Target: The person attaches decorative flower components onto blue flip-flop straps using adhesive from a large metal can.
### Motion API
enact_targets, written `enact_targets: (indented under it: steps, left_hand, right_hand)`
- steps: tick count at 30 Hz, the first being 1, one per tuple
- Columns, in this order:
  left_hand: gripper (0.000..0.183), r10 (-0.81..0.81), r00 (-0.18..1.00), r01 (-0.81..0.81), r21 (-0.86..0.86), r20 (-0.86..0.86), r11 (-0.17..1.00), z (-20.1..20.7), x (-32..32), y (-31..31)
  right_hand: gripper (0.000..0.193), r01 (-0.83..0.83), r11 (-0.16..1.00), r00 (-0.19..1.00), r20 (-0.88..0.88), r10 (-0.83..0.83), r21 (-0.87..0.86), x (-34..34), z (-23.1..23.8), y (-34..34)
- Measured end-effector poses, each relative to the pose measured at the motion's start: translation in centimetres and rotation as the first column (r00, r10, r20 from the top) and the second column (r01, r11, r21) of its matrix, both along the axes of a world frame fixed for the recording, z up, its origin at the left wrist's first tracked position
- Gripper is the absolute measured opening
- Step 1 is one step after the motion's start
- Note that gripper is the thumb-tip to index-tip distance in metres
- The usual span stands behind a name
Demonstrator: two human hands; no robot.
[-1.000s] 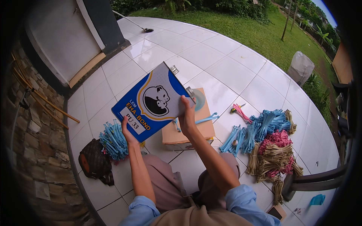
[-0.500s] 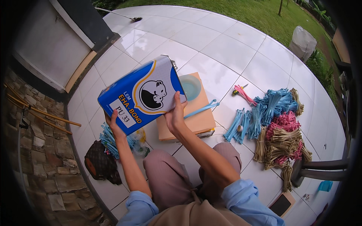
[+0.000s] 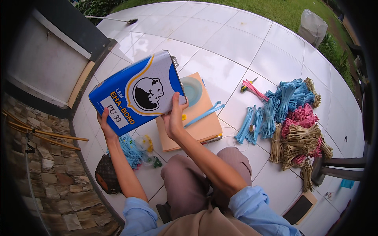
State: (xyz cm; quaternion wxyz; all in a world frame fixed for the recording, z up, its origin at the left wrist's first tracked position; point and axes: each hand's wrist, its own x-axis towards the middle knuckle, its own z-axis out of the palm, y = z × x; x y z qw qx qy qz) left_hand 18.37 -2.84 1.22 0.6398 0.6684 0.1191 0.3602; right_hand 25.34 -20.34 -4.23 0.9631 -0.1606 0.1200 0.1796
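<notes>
Both my hands hold up a large rectangular metal can (image 3: 151,92), blue and silver with a yellow outline and a black-and-white animal drawing. It is tilted, its handle end toward the upper right. My left hand (image 3: 107,125) grips the lower left edge, thumb on the printed face. My right hand (image 3: 173,118) clasps the right end with its thumb up on the side; its other fingers are partly behind the can. Beneath lies a tan board (image 3: 208,124) bearing a pale round bowl (image 3: 193,92), partly hidden by the can, and a few light blue cord strips (image 3: 202,115).
Blue bundles (image 3: 287,100), pink bundles (image 3: 301,114) and beige bundles (image 3: 301,137) heap up at the right, near a pink-handled tool (image 3: 249,85). At left are more blue strands (image 3: 131,151), a plastic bag (image 3: 149,151) and a brown bag (image 3: 107,175). A dark chair leg (image 3: 338,167) stands at right.
The can and both hands have shifted slightly left and up in view, still in the same grip. The whole view has turned a little, and more of the blue strands below the can shows.
</notes>
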Motion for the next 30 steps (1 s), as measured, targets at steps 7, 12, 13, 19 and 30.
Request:
enact_targets:
  steps: [7,12,13,19,30]
  left_hand:
    - [0.050,-0.026,0.996,0.033,0.084,-0.087,0.996,1.2,0.5,0.4]
    - [0.052,-0.071,0.984,0.077,0.032,-0.163,0.997,0.8,-0.4,0.9]
    - [0.052,-0.079,0.984,0.081,0.012,-0.157,0.997,0.7,-0.3,0.8]
    - [0.055,-0.059,0.989,0.059,-0.010,-0.133,0.998,1.0,0.9,0.1]
    - [0.056,-0.082,0.984,0.088,0.032,-0.159,0.996,2.0,2.2,0.3]
  right_hand:
    - [0.072,-0.022,0.999,0.994,-0.108,0.017,-0.042,-0.5,0.1,0.4]
    - [0.069,-0.041,0.994,0.992,-0.120,0.029,-0.100,-1.1,-0.1,0.2]
    - [0.069,-0.036,0.994,0.992,-0.122,0.024,-0.101,-1.1,-0.1,0.0]
    - [0.063,0.026,0.998,0.996,-0.089,-0.032,-0.058,-0.4,1.1,-1.0]
    - [0.062,-0.009,0.992,0.999,-0.032,0.005,-0.127,0.8,0.6,-0.5]
